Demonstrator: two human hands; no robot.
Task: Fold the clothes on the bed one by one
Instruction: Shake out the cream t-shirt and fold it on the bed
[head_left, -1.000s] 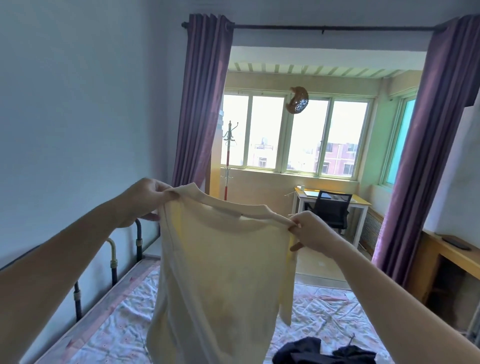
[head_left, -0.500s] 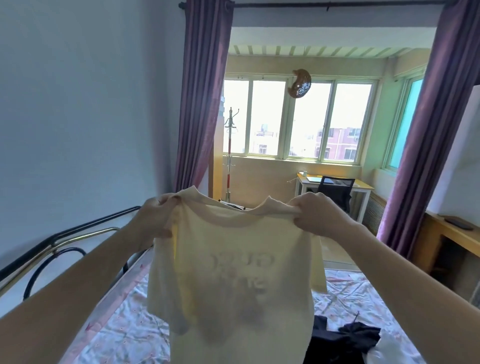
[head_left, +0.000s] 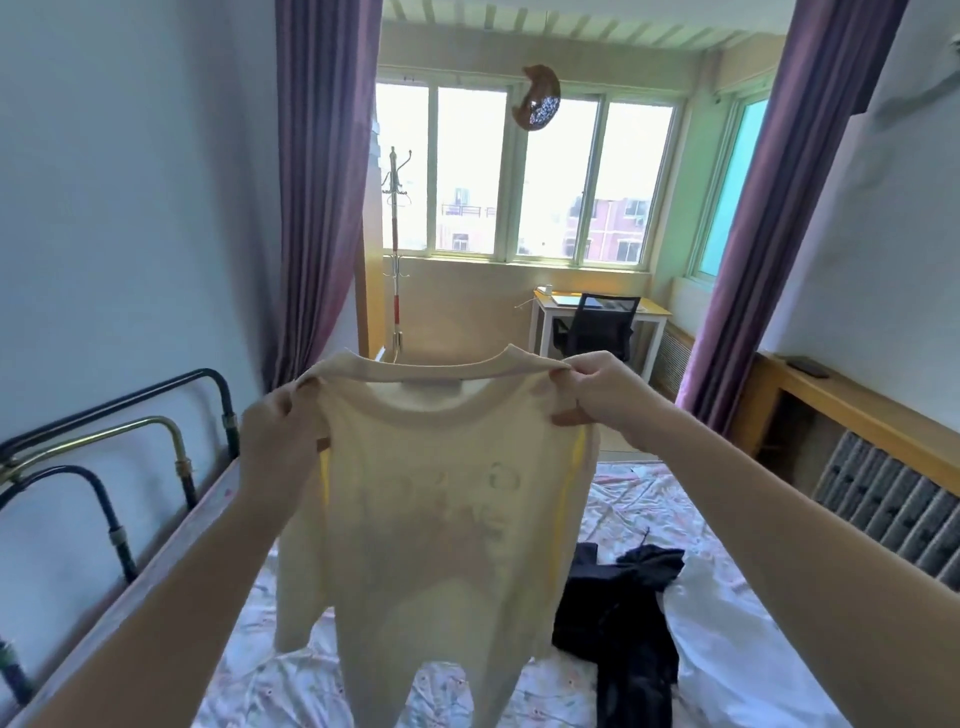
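Note:
A cream T-shirt (head_left: 426, 530) hangs in the air in front of me, spread wide, a faint print showing through its cloth. My left hand (head_left: 275, 441) grips its left shoulder. My right hand (head_left: 597, 395) pinches its right shoulder. The shirt's lower part drops over the bed (head_left: 737, 649), which has a pale flowered sheet. A dark garment (head_left: 623, 608) lies crumpled on the sheet to the right of the shirt, partly hidden behind it.
A metal bed rail (head_left: 119, 421) runs along the left side by the wall. A radiator (head_left: 893, 504) under a wooden shelf stands on the right. Purple curtains (head_left: 317, 182) frame a far alcove with a desk, a chair (head_left: 595, 327) and a coat stand.
My hands have moved apart and the shirt has turned to hang flat and wide, its neckline stretched between them. The view has tilted down, showing more of the bed and the dark garment.

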